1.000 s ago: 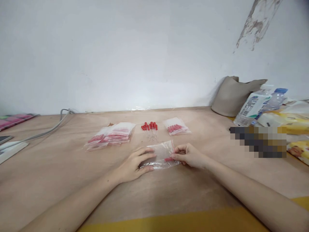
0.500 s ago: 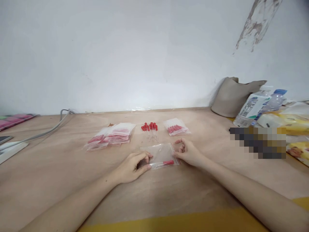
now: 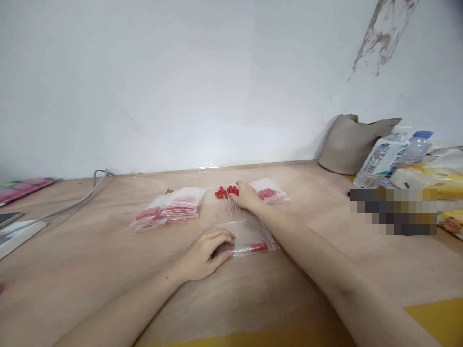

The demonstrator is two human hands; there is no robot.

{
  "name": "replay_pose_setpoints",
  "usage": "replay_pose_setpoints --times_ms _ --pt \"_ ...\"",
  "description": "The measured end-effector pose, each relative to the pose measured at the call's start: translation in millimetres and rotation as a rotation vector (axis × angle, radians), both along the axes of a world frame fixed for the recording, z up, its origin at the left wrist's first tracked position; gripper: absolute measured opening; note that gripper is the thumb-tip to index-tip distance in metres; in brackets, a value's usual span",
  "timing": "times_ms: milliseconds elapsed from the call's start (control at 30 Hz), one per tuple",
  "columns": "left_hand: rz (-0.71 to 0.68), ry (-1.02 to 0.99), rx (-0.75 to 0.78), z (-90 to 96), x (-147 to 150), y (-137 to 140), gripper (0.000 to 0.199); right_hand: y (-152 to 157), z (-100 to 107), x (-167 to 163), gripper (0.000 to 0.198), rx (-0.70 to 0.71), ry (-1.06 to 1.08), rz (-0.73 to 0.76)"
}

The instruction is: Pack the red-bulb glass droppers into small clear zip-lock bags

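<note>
A clear zip bag (image 3: 253, 232) lies flat on the table in front of me. Inside it, along the near edge, is one dropper with a red bulb (image 3: 259, 247). My left hand (image 3: 210, 253) grips the bag's left end between thumb and fingers. Beyond the bag lies a loose bunch of thin glass droppers (image 3: 226, 193), red bulbs pointing away. My right hand (image 3: 248, 196) is at the right side of this bunch, thumb and fingertips closed around a red bulb; its fingers partly hide the bulb. The right forearm passes over the bag's zip end.
Stacked filled bags (image 3: 183, 205) lie left of the bunch, and a smaller stack of filled bags (image 3: 270, 191) to its right. A grey cable (image 3: 77, 198) crosses the left side. At right stand a beige bag-like container (image 3: 349, 147) and plastic bottles (image 3: 383, 156).
My right hand has let go of the bag's zip end and moved forward and left to the loose droppers. My left hand stays on the bag. The view has shifted slightly.
</note>
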State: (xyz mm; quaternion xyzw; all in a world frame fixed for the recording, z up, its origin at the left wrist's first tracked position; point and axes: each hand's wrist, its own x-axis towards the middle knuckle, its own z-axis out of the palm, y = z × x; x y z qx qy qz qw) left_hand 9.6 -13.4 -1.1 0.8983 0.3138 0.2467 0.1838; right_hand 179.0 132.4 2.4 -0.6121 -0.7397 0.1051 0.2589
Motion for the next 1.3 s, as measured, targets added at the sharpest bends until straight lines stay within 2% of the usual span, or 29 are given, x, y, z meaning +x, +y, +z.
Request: replay_pose_setpoints --times_ms 133,467,533,633,700,767,867,933,1100,1300 --pt "-0.003 -0.011 -0.009 -0.6 -0.3 0.1 0.018 9.7 0.6 -0.2 0.027 -0.059 -0.035 0.007" --pt "0.004 0.005 -0.013 1.4 0.7 -0.7 0.019 13.0 11.9 9.2 0.016 -0.159 0.011 -0.006" --pt "0.010 0.005 -0.012 1.5 0.7 -1.2 0.020 11.9 14.8 12.4 0.019 -0.170 0.063 -0.025" --pt "0.015 0.011 -0.006 1.6 0.4 -1.7 0.024 3.3 16.8 27.7 0.034 -0.151 0.144 -0.047" --pt "0.011 0.031 -0.001 1.7 0.2 -1.6 0.026 -9.6 14.0 46.3 0.047 -0.110 0.242 -0.037" --pt "0.014 0.064 0.010 1.5 -0.2 -1.1 0.029 -27.8 7.4 69.1 0.058 -0.035 0.474 0.003" --pt "0.032 0.114 0.025 0.2 -1.0 0.6 0.034 -58.5 -5.4 100.5 0.058 0.047 0.721 -0.005" --pt "0.040 0.134 0.021 -1.1 -1.6 2.0 0.036 -75.6 -12.6 112.7 0.061 0.043 0.873 -0.033" --pt "0.040 0.130 0.030 -2.2 -1.9 3.9 0.037 -95.9 -20.8 109.1 0.059 -0.052 1.122 -0.043" --pt "0.052 0.136 0.034 -0.9 -0.9 2.6 0.039 -108.9 -20.9 98.4 0.034 -0.290 1.250 0.047"
